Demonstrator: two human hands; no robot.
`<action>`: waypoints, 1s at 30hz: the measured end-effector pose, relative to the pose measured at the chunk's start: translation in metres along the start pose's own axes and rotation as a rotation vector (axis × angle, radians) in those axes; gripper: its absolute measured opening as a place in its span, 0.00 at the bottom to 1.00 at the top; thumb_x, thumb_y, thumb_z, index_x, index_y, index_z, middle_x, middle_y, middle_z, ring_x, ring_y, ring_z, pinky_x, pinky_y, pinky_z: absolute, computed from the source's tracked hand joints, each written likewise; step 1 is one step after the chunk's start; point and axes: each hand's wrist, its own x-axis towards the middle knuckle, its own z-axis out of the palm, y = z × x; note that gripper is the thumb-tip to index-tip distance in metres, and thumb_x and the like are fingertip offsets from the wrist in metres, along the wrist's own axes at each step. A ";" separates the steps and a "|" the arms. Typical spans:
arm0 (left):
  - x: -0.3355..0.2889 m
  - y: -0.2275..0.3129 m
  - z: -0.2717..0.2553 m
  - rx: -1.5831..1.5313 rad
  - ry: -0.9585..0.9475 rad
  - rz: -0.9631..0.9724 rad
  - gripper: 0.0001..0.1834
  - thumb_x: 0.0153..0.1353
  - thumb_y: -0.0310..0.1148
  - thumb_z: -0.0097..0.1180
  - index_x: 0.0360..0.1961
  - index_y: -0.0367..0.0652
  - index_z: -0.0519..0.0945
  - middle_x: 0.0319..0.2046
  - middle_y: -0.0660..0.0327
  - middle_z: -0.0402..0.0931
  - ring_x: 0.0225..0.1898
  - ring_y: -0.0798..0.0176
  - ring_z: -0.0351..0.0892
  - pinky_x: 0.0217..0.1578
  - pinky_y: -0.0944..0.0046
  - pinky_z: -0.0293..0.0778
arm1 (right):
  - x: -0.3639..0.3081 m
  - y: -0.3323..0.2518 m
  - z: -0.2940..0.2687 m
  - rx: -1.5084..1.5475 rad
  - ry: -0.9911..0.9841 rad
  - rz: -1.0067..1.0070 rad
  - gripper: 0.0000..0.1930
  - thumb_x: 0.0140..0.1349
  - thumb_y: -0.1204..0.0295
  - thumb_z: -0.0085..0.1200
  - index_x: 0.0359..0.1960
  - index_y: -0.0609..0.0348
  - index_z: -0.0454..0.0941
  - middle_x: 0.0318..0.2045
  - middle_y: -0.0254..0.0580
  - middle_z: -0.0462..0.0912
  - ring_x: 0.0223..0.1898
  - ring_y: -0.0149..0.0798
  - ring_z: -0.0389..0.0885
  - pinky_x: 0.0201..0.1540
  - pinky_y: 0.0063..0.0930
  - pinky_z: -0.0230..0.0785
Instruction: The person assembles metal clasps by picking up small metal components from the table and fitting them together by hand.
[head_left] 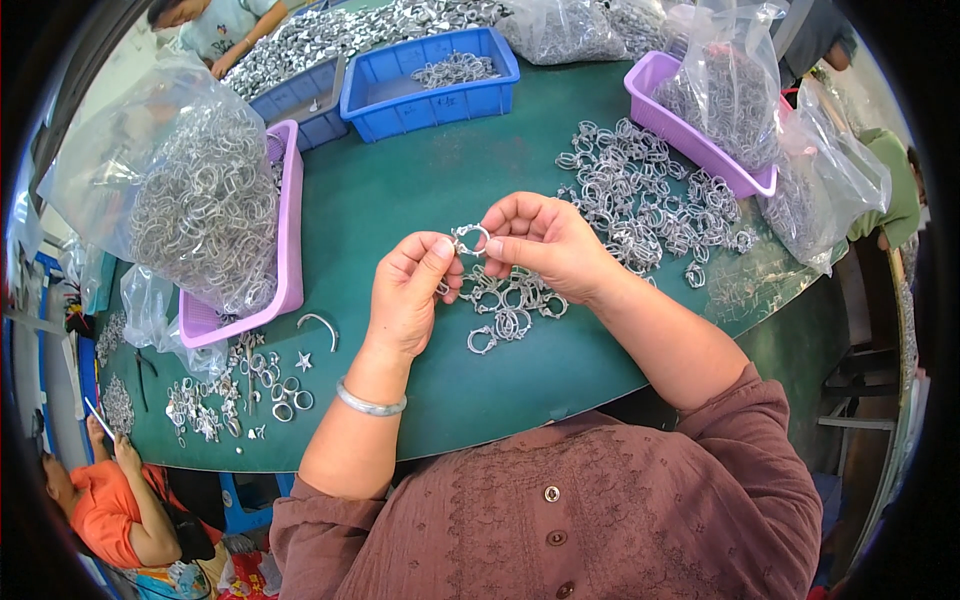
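Between my two hands, over the green table, is a silver-coloured metal ring (472, 238) with a knobbly ornament on its left side. My left hand (408, 292) pinches that ornamented side between thumb and forefinger. Part of another metal piece (442, 287) shows at its curled lower fingers. My right hand (548, 240) is closed on the ring's right edge with thumb and fingertips. Just below my hands lies a small heap of similar rings (512, 318). A larger pile of rings (640, 195) spreads to the right, beyond my right forearm.
Lilac baskets stand at left (290, 230) and right (700, 145), with plastic bags of rings in them. A blue bin (430, 112) holds more rings. Loose jewellery (250, 385) and pliers (145, 378) lie at left. Other people sit around the table (370, 210).
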 end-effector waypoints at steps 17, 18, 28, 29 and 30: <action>0.000 0.001 0.001 0.020 0.015 0.001 0.09 0.57 0.37 0.52 0.28 0.42 0.73 0.21 0.67 0.71 0.22 0.75 0.67 0.21 0.75 0.62 | 0.000 0.000 -0.002 -0.015 0.002 0.043 0.08 0.57 0.76 0.46 0.37 0.66 0.71 0.29 0.40 0.78 0.26 0.29 0.77 0.30 0.20 0.69; 0.000 0.001 0.001 0.021 0.014 -0.001 0.09 0.57 0.37 0.52 0.28 0.42 0.73 0.21 0.67 0.71 0.22 0.75 0.67 0.21 0.75 0.62 | 0.000 0.001 -0.002 -0.015 0.002 0.043 0.08 0.57 0.76 0.46 0.37 0.66 0.71 0.29 0.40 0.78 0.26 0.29 0.77 0.30 0.20 0.69; 0.000 0.001 0.000 0.012 0.003 0.003 0.09 0.58 0.36 0.50 0.28 0.42 0.73 0.21 0.67 0.71 0.22 0.74 0.67 0.21 0.75 0.63 | 0.000 -0.001 -0.001 -0.011 0.009 0.054 0.08 0.56 0.75 0.49 0.36 0.66 0.71 0.28 0.41 0.77 0.26 0.29 0.76 0.29 0.20 0.69; 0.000 0.001 0.000 0.013 0.003 0.006 0.09 0.58 0.36 0.50 0.28 0.42 0.73 0.21 0.67 0.71 0.22 0.74 0.67 0.21 0.75 0.63 | 0.000 -0.001 -0.001 -0.013 0.015 0.062 0.08 0.56 0.75 0.50 0.36 0.66 0.71 0.28 0.41 0.77 0.26 0.29 0.76 0.28 0.20 0.69; 0.000 0.001 0.000 0.013 0.009 0.002 0.08 0.58 0.36 0.50 0.28 0.42 0.73 0.21 0.67 0.71 0.22 0.74 0.67 0.21 0.75 0.63 | 0.000 -0.001 -0.001 -0.015 0.014 0.061 0.08 0.56 0.75 0.50 0.36 0.66 0.71 0.28 0.41 0.77 0.26 0.29 0.76 0.28 0.20 0.69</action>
